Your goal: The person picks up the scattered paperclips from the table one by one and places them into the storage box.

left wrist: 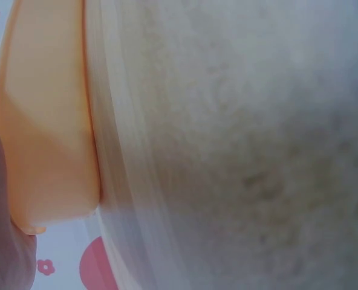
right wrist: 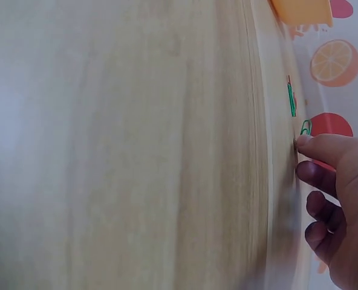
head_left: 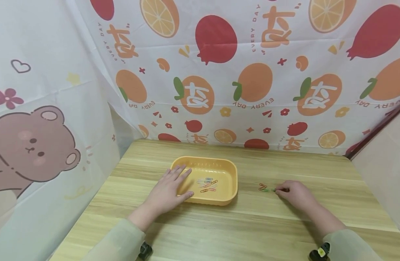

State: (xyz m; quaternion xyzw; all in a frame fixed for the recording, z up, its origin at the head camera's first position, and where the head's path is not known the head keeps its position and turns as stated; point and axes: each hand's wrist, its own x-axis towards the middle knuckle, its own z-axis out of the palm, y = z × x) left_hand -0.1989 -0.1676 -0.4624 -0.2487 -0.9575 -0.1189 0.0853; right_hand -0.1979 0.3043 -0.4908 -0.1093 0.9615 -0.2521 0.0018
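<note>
A green paper clip is pinched between the thumb and forefinger of my right hand, low over the table to the right of the tray. Just left of those fingertips, a second green paper clip lies on the wood beside reddish-brown paper clips. My left hand rests on the left side of a yellow plastic tray, fingers spread over its rim and thumb at the front edge. Inside the tray lie several coloured paper clips. The left wrist view shows mostly the tray's outer wall.
The wood-grain table runs back to a fruit-print cloth. A bear-print cloth hangs along the left side, and a pale panel stands at the right.
</note>
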